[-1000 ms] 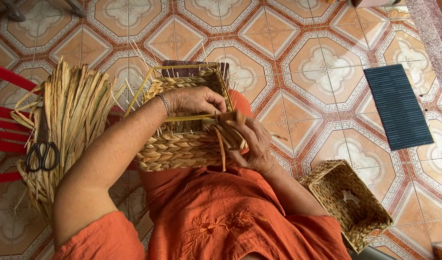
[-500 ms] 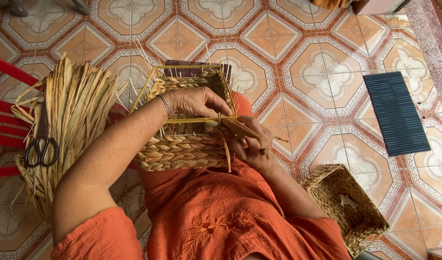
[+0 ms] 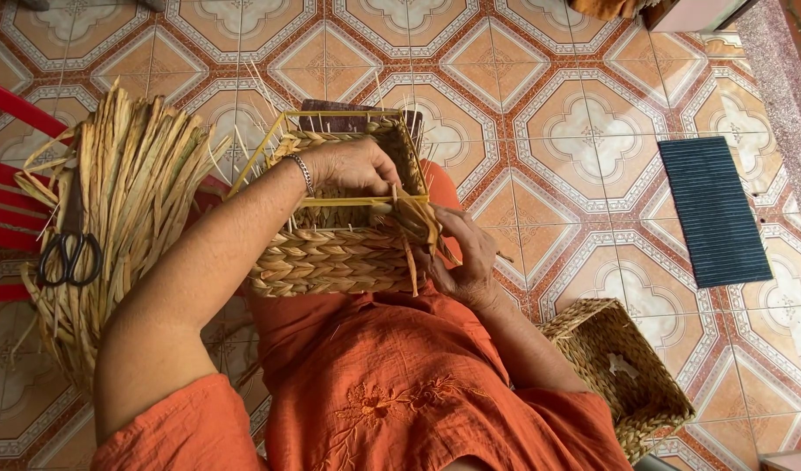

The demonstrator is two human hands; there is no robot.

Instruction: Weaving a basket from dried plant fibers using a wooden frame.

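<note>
A half-woven basket (image 3: 335, 260) of braided straw on a yellow wire frame (image 3: 274, 144) rests on my lap, over orange clothing. My left hand (image 3: 352, 166), with a silver bracelet at the wrist, grips the frame's near rim from above. At the basket's right corner my right hand (image 3: 463, 253) pinches a flat straw strand (image 3: 420, 222) and holds it against the rim. Loose strand ends hang down the corner.
A bundle of dried straw (image 3: 126, 209) lies on a red chair (image 3: 8, 166) at my left, with black scissors (image 3: 67, 259) on it. A finished woven basket (image 3: 623, 375) stands on the tiled floor at lower right. A dark ribbed mat (image 3: 712, 209) lies further right.
My right hand has shifted the strand at the basket's corner, drawing it closer to the rim. My left hand stays on the frame.
</note>
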